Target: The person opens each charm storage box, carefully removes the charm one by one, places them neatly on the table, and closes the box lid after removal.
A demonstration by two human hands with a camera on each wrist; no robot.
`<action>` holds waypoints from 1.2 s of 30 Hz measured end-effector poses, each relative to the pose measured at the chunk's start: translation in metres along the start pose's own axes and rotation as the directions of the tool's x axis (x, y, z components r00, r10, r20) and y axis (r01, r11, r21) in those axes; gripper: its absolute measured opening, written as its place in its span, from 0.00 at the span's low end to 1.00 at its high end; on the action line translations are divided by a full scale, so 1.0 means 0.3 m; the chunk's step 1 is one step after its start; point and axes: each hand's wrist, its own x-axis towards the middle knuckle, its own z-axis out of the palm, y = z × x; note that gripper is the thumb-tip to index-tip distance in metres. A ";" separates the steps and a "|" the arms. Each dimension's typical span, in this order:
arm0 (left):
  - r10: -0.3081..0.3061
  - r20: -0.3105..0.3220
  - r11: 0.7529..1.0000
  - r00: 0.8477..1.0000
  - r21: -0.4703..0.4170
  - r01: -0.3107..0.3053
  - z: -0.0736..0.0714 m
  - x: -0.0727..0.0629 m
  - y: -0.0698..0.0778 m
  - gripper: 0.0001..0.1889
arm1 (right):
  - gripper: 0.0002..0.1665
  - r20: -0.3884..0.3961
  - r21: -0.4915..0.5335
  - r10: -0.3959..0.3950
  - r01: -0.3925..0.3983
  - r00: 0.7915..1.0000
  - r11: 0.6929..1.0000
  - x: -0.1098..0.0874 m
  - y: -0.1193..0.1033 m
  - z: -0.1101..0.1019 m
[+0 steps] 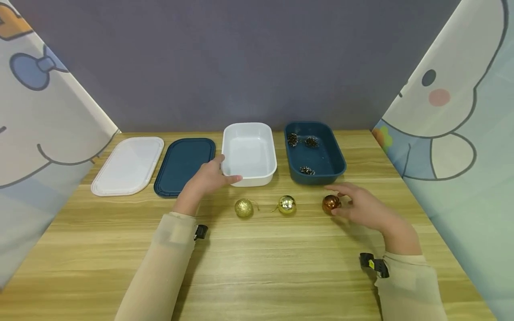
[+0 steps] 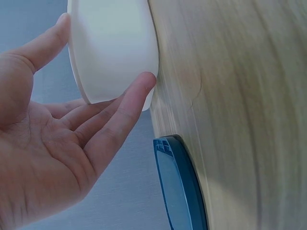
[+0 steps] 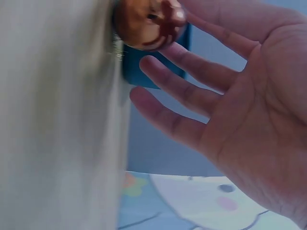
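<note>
My left hand (image 1: pixel 209 177) is at the near left corner of the white container (image 1: pixel 249 154), thumb and fingers spread along its side. In the left wrist view the fingertips (image 2: pixel 145 81) lie against the container's outer wall. My right hand (image 1: pixel 365 207) reaches around the shiny copper ball ornament (image 1: pixel 330 203) on the table, fingers on its far side and thumb on its near side. Its fingers stay spread in the right wrist view, beside the copper ball (image 3: pixel 148 26). To the left lie a shiny gold ball (image 1: pixel 287 204) and a glittery gold ball (image 1: pixel 243 208), each with a string.
A dark blue container (image 1: pixel 315 178) at the back right holds three pine cones (image 1: pixel 307 170). A white lid (image 1: pixel 128 167) and a dark blue lid (image 1: pixel 184 165) lie flat at the left. A grey panel (image 1: pixel 241 67) stands behind the wooden table (image 1: pixel 273 267), with printed panels at both sides.
</note>
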 end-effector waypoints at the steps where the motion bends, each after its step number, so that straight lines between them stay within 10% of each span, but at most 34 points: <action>1: -0.004 -0.002 1.000 1.000 -0.001 0.004 0.000 -0.002 0.000 0.55 | 0.39 0.009 -0.007 0.001 -0.001 1.000 1.000 0.001 -0.009 -0.009; 20: -0.006 -0.009 1.000 1.000 0.007 0.006 -0.001 0.000 0.005 0.56 | 0.35 0.138 -0.155 -0.069 0.090 0.988 0.984 0.147 -0.148 -0.232; 36: -0.015 -0.001 1.000 1.000 -0.004 0.015 0.003 0.001 0.007 0.56 | 0.36 0.250 -0.189 0.017 0.032 0.968 0.981 0.397 -0.072 -0.275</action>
